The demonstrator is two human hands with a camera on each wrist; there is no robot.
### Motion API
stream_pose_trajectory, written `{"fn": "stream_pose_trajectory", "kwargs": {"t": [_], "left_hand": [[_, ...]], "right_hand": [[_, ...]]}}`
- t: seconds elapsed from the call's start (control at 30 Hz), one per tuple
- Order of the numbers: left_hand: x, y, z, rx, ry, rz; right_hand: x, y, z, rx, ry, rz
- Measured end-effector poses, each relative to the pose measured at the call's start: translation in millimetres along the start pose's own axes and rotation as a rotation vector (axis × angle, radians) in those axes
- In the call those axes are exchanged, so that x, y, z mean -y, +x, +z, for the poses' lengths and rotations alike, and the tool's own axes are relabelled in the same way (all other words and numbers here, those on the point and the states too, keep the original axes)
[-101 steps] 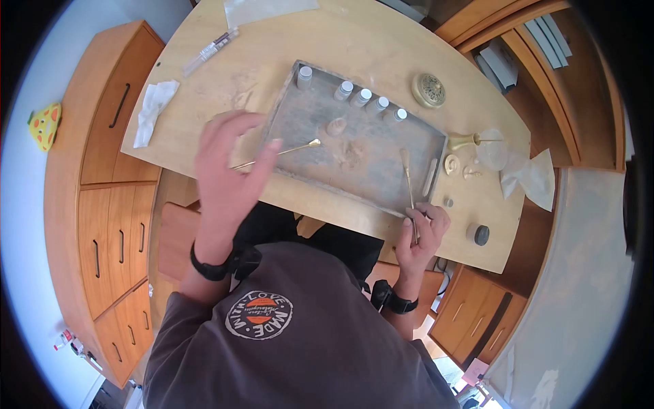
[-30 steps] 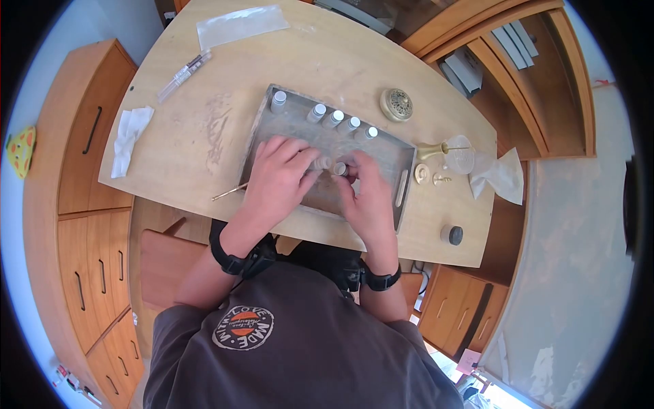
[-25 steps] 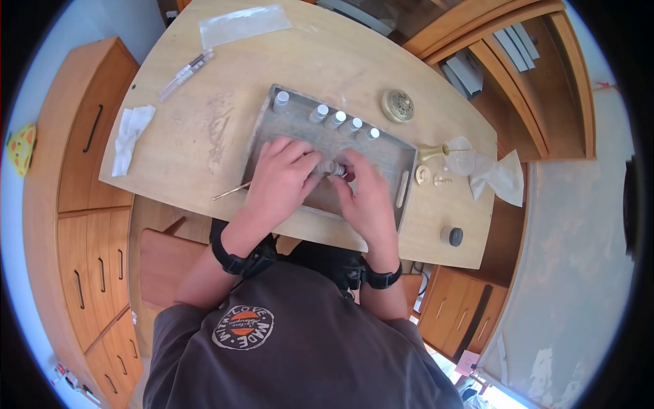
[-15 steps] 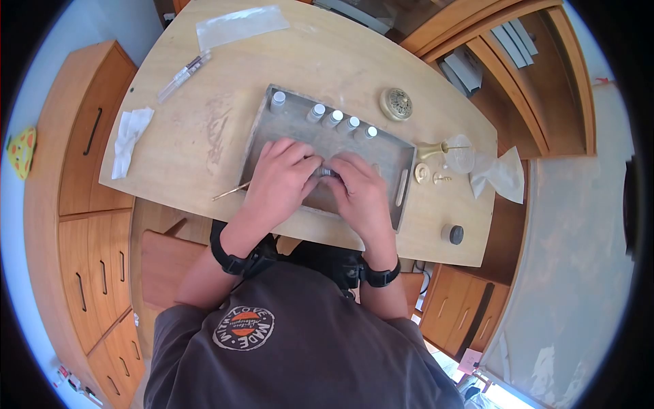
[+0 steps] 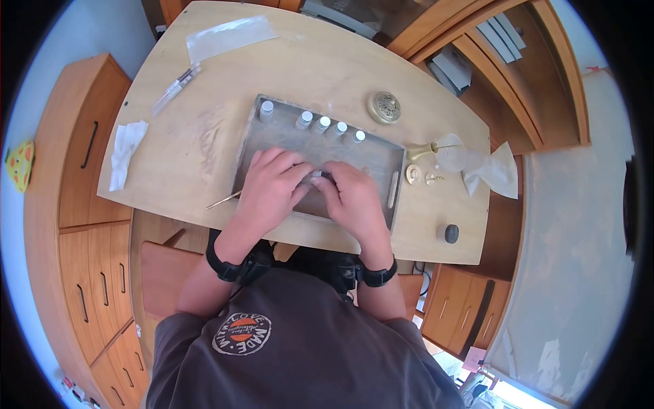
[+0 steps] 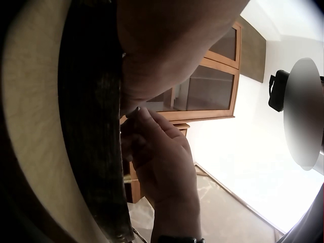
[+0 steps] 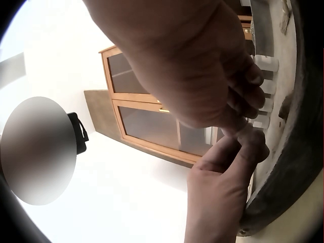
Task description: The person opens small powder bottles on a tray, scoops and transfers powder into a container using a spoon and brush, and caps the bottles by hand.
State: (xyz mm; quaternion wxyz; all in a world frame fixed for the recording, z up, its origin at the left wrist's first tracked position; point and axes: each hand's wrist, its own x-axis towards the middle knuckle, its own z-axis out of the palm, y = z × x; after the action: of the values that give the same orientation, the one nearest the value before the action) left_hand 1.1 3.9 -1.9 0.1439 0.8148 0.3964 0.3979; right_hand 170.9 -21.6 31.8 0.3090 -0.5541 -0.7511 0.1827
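Over the front half of the shallow grey tray, both hands meet at a small glass vial with a silvery cap. My left hand pinches its clear body between thumb and fingers. From the other side my right hand grips the capped end, and the fingers of both hands hide most of the vial. In the right wrist view the fingertips of the left hand come right up to those of the right hand. A thin brass-coloured stick juts over the tray's left front edge.
Several white-capped vials stand along the tray's back wall. Behind it sits a round brass box. To the right are a small brass vase, a brass disc, crumpled tissue and a dark-lidded jar. Syringe-like tubes lie left.
The right hand held a thin brush and the left hovered empty; both then took the vial and its separate cap. Cap and vial have come together. The head view has shifted slightly.
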Motion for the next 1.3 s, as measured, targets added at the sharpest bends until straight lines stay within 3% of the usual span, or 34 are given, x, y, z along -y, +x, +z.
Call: {"fn": "stream_pose_trajectory", "kwargs": {"t": [0.17, 0.23, 0.37, 0.47, 0.53, 0.73, 0.93, 0.97, 1.03, 1.3], "left_hand": [[1.6, -0.9, 0.3, 0.003, -0.005, 0.024], [1.1, -0.3, 0.3, -0.010, -0.025, 0.014], [-0.7, 0.1, -2.6, -0.011, -0.033, 0.012], [-0.1, -1.2, -0.6, -0.011, -0.027, 0.030], [1.2, -2.3, 1.2, -0.005, -0.023, 0.034], [-0.3, -1.4, -2.4, -0.016, -0.039, 0.017], [2.8, -1.9, 2.2, -0.034, -0.041, 0.045], [3.2, -2.4, 1.7, -0.040, -0.050, 0.039], [1.0, -1.7, -1.5, -0.031, -0.045, 0.028], [-1.2, -1.6, -2.2, 0.007, -0.048, 0.067]], "right_hand": [[-0.1, 0.8, 1.5, 0.145, -0.258, 0.117], [1.3, 0.1, 1.2, 0.008, -0.030, 0.070], [0.9, -0.2, -2.5, -0.035, 0.107, 0.001], [-1.2, -0.9, -4.2, 0.048, -0.016, 0.005], [-2.6, 0.7, -4.7, 0.222, -0.211, 0.111], [6.6, -2.2, -6.5, 0.015, 0.173, 0.037], [-4.2, -0.7, -7.7, 0.190, -0.143, 0.100], [-0.1, -0.1, -8.8, 0.193, -0.141, 0.094], [16.7, 2.0, -15.6, 0.027, 0.123, 0.061], [-3.2, 0.4, -9.4, 0.097, 0.045, -0.003]]}}
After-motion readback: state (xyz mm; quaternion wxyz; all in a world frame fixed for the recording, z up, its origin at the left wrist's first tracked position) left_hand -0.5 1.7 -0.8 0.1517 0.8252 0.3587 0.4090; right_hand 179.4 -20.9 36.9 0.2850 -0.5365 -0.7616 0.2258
